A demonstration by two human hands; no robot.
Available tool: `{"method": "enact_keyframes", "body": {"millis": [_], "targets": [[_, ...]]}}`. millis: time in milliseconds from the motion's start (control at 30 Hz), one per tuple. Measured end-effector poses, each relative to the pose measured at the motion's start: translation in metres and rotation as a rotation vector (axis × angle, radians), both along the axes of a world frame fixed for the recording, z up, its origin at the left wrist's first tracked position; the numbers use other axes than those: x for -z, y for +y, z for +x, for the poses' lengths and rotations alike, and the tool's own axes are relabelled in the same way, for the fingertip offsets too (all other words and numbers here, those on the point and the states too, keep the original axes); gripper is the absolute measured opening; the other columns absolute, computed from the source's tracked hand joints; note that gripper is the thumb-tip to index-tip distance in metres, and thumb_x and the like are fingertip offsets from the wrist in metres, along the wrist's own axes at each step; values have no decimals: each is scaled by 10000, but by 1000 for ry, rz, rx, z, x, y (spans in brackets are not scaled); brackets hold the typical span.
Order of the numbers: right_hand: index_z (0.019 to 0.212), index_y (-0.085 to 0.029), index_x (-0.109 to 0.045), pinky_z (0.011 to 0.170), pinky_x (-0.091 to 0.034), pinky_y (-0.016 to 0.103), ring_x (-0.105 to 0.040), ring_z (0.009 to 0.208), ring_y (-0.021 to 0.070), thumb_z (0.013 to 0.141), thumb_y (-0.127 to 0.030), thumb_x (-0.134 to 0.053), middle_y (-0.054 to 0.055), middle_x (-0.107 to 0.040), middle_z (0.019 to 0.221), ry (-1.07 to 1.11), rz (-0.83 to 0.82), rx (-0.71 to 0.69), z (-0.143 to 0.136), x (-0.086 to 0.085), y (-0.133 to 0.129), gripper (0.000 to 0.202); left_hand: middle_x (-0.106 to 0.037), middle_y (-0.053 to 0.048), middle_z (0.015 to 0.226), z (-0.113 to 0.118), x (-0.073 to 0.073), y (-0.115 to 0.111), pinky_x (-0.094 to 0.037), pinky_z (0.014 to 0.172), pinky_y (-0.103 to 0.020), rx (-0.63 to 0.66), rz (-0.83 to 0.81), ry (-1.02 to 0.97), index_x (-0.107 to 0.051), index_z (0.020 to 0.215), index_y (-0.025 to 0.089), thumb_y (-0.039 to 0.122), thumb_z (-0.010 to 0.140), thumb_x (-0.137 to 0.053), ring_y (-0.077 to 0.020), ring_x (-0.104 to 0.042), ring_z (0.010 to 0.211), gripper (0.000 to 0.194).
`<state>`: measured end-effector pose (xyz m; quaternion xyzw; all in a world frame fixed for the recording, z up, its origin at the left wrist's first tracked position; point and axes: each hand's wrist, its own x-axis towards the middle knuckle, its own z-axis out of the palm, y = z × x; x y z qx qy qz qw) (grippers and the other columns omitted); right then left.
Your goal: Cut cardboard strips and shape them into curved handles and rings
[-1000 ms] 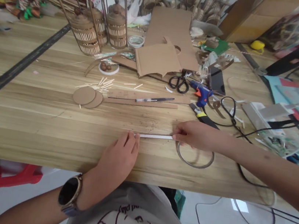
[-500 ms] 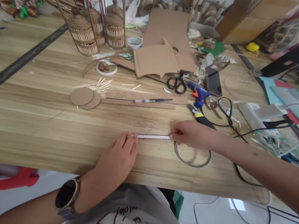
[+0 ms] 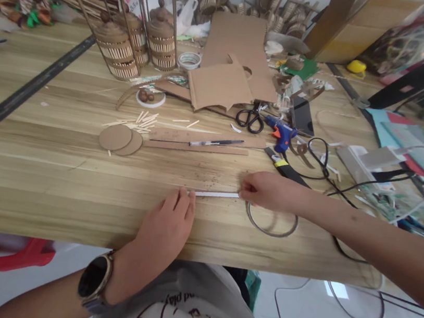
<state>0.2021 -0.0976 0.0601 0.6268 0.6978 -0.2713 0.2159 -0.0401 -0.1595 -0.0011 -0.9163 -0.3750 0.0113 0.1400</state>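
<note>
A thin white strip point(image 3: 217, 194) lies nearly level near the table's front, stretched between my two hands. My left hand point(image 3: 170, 219) presses its left end to the wood with fingers together. At the right end, my right hand point(image 3: 265, 190) pinches the strip between thumb and fingers. From under my right hand a thin grey loop point(image 3: 270, 233) curls round on the table. Behind the strip are long cardboard strips point(image 3: 217, 149) with a pen point(image 3: 216, 143) across them, and two cardboard discs point(image 3: 115, 138) are to their left.
Black scissors point(image 3: 249, 120), a blue glue gun point(image 3: 283, 135) and a cutter point(image 3: 282, 164) lie behind my right hand. Cut cardboard point(image 3: 220, 86) and small bamboo lanterns point(image 3: 116, 51) stand farther back. Black cables point(image 3: 326, 170) run on the right; short sticks point(image 3: 144, 120) lie left of centre.
My right hand has shifted very slightly left with the strip's end and the loop. My left hand has stayed in place.
</note>
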Motion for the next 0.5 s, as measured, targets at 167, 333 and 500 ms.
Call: {"method": "enact_keyframes", "body": {"millis": [167,333,500], "targets": [[673,-192,-614,556,-358,275,-588,637,174,853,-292,-526,45,-671,670,30,-34,-6,1,0,2,224,-667,-192,1196,2,1,0,-576,807,-324,-4,6,-29,-591,1305,41,85,933,-522,-264,-644,1062,381],[651,-197,-589,582,-398,260,-614,622,160,858,-277,-520,28,-682,651,106,-77,7,7,3,5,232,-673,-186,1162,2,1,-1,-568,798,-330,-11,14,-48,-596,1284,18,94,935,-530,-263,-640,1041,363],[635,-192,-577,577,-414,262,-611,585,158,863,-309,-506,38,-685,633,171,-139,55,12,7,7,266,-659,-203,1164,6,-1,-2,-552,779,-331,-26,-2,-37,-587,1286,19,123,965,-497,-266,-632,1032,349]]}}
